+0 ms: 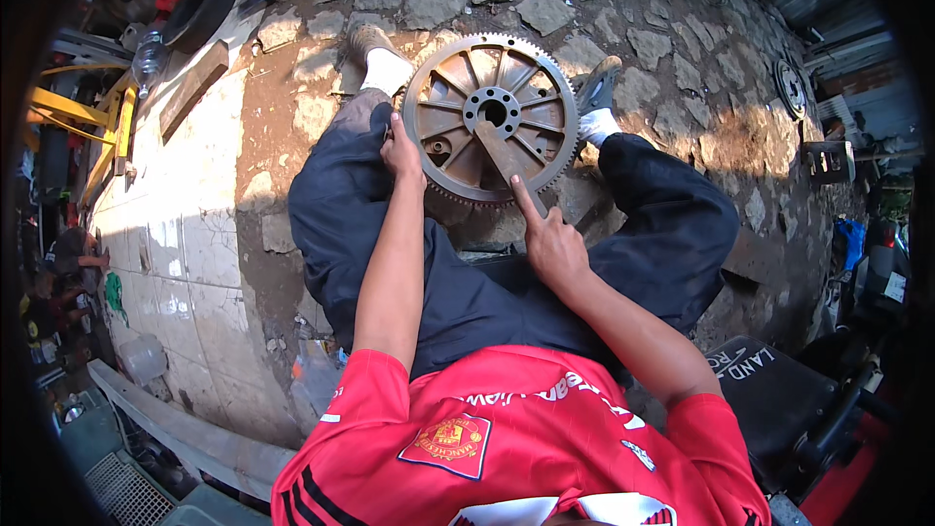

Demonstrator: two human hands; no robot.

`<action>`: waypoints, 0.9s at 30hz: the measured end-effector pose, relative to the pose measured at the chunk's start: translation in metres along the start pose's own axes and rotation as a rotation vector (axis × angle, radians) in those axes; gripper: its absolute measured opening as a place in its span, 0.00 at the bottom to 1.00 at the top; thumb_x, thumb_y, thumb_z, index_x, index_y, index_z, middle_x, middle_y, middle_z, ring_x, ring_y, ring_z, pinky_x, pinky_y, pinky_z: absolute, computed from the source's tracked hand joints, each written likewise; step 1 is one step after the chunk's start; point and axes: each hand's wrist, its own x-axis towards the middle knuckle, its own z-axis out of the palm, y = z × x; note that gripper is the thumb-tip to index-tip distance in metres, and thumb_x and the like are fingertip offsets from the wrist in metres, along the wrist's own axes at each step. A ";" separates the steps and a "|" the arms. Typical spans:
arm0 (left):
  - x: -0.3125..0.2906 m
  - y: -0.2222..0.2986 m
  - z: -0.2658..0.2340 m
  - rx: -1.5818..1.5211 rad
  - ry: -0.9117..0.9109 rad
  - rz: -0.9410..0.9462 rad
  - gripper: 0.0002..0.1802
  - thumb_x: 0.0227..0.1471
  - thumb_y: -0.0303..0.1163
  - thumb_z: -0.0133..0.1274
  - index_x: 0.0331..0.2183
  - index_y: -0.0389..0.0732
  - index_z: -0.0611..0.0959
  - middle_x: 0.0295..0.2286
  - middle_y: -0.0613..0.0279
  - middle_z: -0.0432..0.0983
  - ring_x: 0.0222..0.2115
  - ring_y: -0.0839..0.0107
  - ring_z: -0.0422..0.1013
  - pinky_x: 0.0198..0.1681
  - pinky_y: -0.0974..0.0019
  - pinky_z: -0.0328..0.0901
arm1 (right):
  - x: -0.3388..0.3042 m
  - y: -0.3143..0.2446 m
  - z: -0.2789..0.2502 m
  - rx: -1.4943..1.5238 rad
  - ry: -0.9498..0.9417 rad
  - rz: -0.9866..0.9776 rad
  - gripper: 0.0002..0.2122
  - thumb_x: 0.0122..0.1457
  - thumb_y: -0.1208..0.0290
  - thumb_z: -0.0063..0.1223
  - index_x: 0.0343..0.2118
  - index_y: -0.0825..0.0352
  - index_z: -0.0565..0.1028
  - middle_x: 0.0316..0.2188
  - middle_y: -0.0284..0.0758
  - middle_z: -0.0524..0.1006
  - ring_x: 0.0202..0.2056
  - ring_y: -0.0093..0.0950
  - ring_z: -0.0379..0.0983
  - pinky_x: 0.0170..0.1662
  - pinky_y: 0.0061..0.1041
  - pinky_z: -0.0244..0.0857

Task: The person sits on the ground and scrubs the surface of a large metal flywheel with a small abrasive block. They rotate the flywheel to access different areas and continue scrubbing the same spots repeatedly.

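Writing: white lettering on red shirt (545,429) and on black seat (760,380), lower right; shirt also bears a crest.

Surface: ground of uneven stones (433,5) set in brown earth, partly sunlit; pale tiled strip (200,253) along the left. Tyre (207,10) at upper left.

Toothed flywheel (475,107): located between the person's feet, spoked face toward the viewer; whether flat or tilted, cannot tell. Flat metal bar (502,156) lies across the lower spokes, tip at the hub's central hole, long axis running down and right to the right hand (555,244).

Right hand: fingers curled round the bar's lower end, index stretched along it. Left hand (401,156): at the rim's left side, index extended; cannot tell whether it grips.
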 end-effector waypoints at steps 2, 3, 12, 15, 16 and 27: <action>0.000 -0.001 -0.007 0.026 0.018 0.008 0.45 0.62 0.67 0.52 0.49 0.27 0.86 0.49 0.44 0.83 0.50 0.54 0.77 0.55 0.56 0.69 | -0.027 0.019 -0.010 -0.043 -0.091 -0.005 0.39 0.69 0.72 0.43 0.78 0.35 0.42 0.34 0.55 0.74 0.27 0.56 0.79 0.32 0.53 0.77; 0.000 -0.002 -0.006 0.030 0.023 0.010 0.45 0.62 0.67 0.53 0.48 0.27 0.86 0.48 0.44 0.83 0.49 0.54 0.77 0.55 0.56 0.69 | -0.034 0.028 -0.019 -0.062 -0.133 -0.011 0.39 0.69 0.72 0.43 0.78 0.35 0.42 0.34 0.55 0.74 0.27 0.56 0.79 0.32 0.53 0.77; 0.014 -0.008 0.001 0.078 0.029 0.016 0.44 0.61 0.68 0.52 0.47 0.29 0.87 0.48 0.43 0.83 0.50 0.54 0.78 0.55 0.56 0.69 | 0.046 -0.004 0.014 0.038 -0.004 -0.060 0.42 0.68 0.73 0.43 0.76 0.26 0.39 0.37 0.55 0.74 0.30 0.55 0.81 0.36 0.54 0.78; 0.001 0.000 -0.002 0.069 0.027 0.022 0.45 0.61 0.68 0.52 0.48 0.29 0.87 0.49 0.42 0.83 0.50 0.53 0.78 0.55 0.56 0.69 | 0.053 -0.027 0.005 0.072 -0.006 -0.063 0.40 0.70 0.69 0.46 0.77 0.31 0.39 0.39 0.59 0.76 0.32 0.59 0.81 0.37 0.59 0.76; -0.003 0.005 -0.002 0.059 0.028 0.028 0.45 0.61 0.68 0.52 0.48 0.29 0.87 0.49 0.42 0.83 0.50 0.53 0.78 0.55 0.56 0.69 | 0.058 -0.030 0.004 0.098 0.000 -0.068 0.40 0.70 0.69 0.46 0.77 0.31 0.39 0.38 0.59 0.76 0.32 0.59 0.81 0.38 0.58 0.76; 0.003 0.005 -0.009 0.028 -0.002 -0.021 0.40 0.65 0.63 0.53 0.50 0.29 0.85 0.50 0.52 0.82 0.49 0.64 0.77 0.54 0.60 0.68 | 0.048 -0.045 -0.003 0.140 0.025 0.038 0.38 0.69 0.69 0.45 0.77 0.34 0.45 0.33 0.56 0.76 0.31 0.58 0.81 0.37 0.59 0.76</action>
